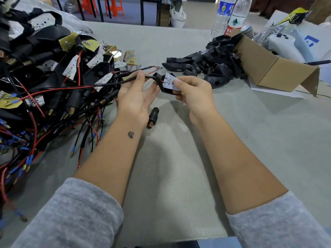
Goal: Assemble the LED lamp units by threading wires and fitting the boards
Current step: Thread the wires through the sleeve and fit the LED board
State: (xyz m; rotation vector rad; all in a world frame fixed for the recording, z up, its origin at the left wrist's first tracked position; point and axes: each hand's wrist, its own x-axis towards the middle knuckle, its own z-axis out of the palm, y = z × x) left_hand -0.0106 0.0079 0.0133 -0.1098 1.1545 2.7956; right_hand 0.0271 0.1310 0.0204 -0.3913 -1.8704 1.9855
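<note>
Hands are seen above a grey worktable (232,122) as a lamp unit is put together. A white LED board (170,81) is pinched at its right edge between thumb and curled fingers of the right hand (194,93), and the board is held at the open mouth of a black lamp housing (162,85), tilted rather than seated flat. A black sheathed wire (114,82) is pinched between thumb and fingertip of the left hand (136,97) just beside the housing's neck (the remaining fingers are spread loosely, palm turned up); the wire runs off to the left, and a thin red lead is visible where it meets the board. A loose black threaded fitting (153,118) with a brass end is seen lying on the table between the two wrists. A large heap of finished units (44,72), with black shells, white and yellow boards, red and black leads, is piled at the left. A scatter of empty black housings (211,63) is spread at upper right, touching a cardboard box (274,68). Two plastic water bottles (231,15) are stood behind that box. Grey sleeves are pushed back on both forearms
</note>
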